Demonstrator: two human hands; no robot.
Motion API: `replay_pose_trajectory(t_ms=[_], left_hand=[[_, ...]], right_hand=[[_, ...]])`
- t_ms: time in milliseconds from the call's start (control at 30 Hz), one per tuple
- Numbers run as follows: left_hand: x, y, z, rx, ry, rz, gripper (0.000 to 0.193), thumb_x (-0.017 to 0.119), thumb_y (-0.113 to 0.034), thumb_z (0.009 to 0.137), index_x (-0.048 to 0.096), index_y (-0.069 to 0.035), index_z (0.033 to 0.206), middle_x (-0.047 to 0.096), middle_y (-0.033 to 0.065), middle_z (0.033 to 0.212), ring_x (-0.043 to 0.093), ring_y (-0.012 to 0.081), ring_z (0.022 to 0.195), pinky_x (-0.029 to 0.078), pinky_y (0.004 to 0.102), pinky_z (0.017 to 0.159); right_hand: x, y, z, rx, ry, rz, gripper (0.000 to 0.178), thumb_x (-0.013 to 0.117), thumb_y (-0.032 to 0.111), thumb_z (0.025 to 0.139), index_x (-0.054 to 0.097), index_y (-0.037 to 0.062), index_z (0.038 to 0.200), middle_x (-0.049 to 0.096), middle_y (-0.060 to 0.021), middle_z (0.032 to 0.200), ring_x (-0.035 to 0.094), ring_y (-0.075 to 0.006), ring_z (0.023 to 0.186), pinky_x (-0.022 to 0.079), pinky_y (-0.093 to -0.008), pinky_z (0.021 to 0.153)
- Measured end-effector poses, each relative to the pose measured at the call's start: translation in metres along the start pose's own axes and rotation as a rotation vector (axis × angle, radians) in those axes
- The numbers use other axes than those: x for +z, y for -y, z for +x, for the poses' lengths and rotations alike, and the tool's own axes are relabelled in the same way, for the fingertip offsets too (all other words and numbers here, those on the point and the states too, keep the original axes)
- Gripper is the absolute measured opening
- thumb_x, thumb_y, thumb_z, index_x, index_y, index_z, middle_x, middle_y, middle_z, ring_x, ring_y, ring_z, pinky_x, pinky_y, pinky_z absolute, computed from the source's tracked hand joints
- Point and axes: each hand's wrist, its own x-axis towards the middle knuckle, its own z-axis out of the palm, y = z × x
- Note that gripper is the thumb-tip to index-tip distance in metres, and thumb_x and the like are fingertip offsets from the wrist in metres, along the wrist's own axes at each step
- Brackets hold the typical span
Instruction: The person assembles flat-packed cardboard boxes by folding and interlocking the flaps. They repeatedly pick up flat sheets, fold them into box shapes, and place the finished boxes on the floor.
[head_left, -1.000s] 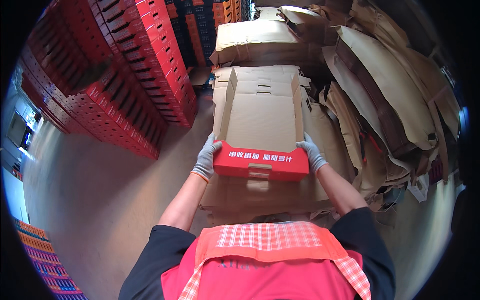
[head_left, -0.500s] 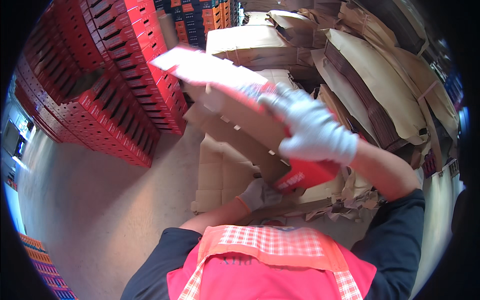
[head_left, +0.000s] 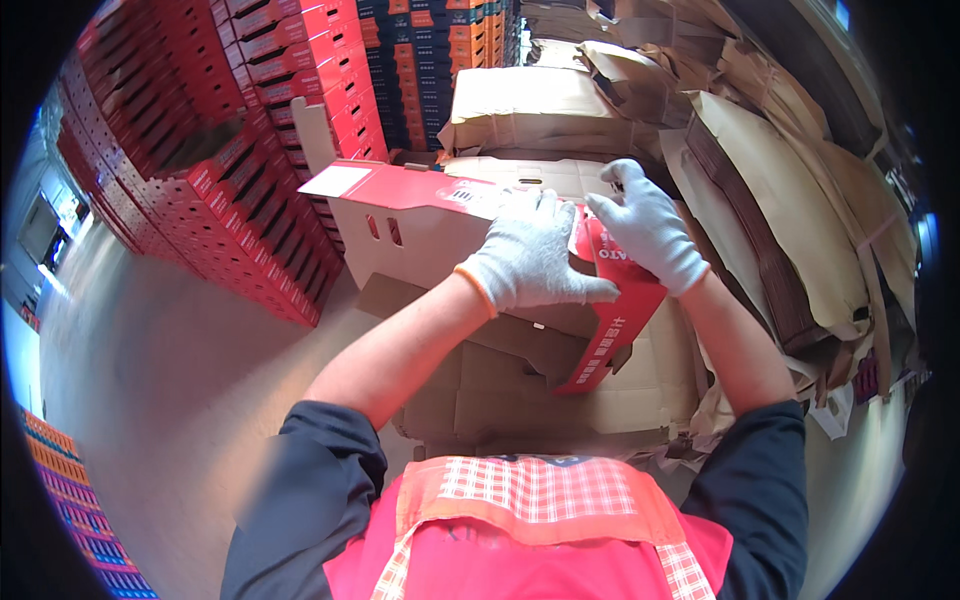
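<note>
A partly folded cardboard box (head_left: 385, 235), red outside and plain brown inside, lies tilted on its side before me. Both my hands wear whitish gloves and work at its right-hand corner. My left hand (head_left: 528, 252) closes over the edge of the upper red panel, thumb stretched right across the corner. Just right of it, my right hand (head_left: 645, 225) grips the red end panel (head_left: 612, 320), its fingers bent over the far edge and partly hidden. Below the box lie flat brown cardboard sheets (head_left: 500, 395).
Tall stacks of red cartons (head_left: 240, 215) stand at the left, with dark and orange cartons (head_left: 415, 75) behind. Bundles of brown flattened cardboard (head_left: 775, 200) are piled at the right and back. Concrete floor (head_left: 215, 345) shows at the left.
My left hand has come up from below the box onto its upper panel. My right hand has shifted to the far corner. The box has turned and its long side now lies more level.
</note>
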Motion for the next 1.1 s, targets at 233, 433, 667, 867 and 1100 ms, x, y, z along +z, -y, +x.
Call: replay_pose_trajectory(t_ms=[233,433,667,867,1100], left_hand=[[0.003,0.005,0.005,-0.03,0.008,-0.051,0.122,0.053,-0.09,0.068,0.047,0.012,0.136,0.042,0.0355,0.141,0.036,0.0473,0.136,0.028,0.0502,0.114],[-0.012,0.01,0.01,0.008,0.159,0.01,0.113,0.061,-0.086,0.065,0.055,0.01,0.125,0.054,0.0314,0.126,0.051,0.0405,0.119,0.042,0.0476,0.101],[-0.002,0.007,-0.009,0.082,-0.049,-0.135,0.097,0.067,-0.085,0.057,0.069,0.004,0.096,0.066,0.0221,0.096,0.062,0.035,0.094,0.05,0.0427,0.085],[0.01,0.01,-0.019,0.107,-0.15,-0.147,0.085,0.073,-0.08,0.056,0.064,-0.001,0.086,0.061,0.0164,0.087,0.06,0.032,0.089,0.045,0.0415,0.086],[0.011,0.001,-0.027,0.105,-0.231,-0.12,0.09,0.07,-0.083,0.057,0.063,0.001,0.088,0.06,0.0168,0.087,0.059,0.032,0.09,0.043,0.0411,0.09]], right_hand=[[-0.028,-0.022,-0.008,-0.016,0.195,0.032,0.045,0.069,0.021,0.088,0.056,0.0011,0.126,0.071,-0.0183,0.095,0.071,-0.0306,0.086,0.056,-0.0384,0.077],[-0.04,-0.001,-0.005,-0.131,-0.09,-0.007,0.027,0.071,0.02,0.088,0.067,0.0029,0.109,0.07,-0.0158,0.085,0.069,-0.0267,0.074,0.055,-0.0358,0.069],[-0.039,0.01,-0.013,-0.199,0.122,-0.359,0.028,0.063,0.03,0.094,0.069,0.0062,0.08,0.063,-0.0177,0.065,0.064,-0.0351,0.06,0.05,-0.0437,0.057],[-0.039,0.009,-0.011,-0.203,0.135,-0.183,0.038,0.057,0.029,0.099,0.06,0.0031,0.071,0.057,-0.0169,0.058,0.059,-0.0348,0.051,0.045,-0.0437,0.051],[0.011,0.002,0.014,-0.504,0.099,-0.445,0.022,0.059,0.024,0.09,0.061,0.0064,0.078,0.064,-0.0174,0.069,0.065,-0.0357,0.069,0.05,-0.0479,0.064]])
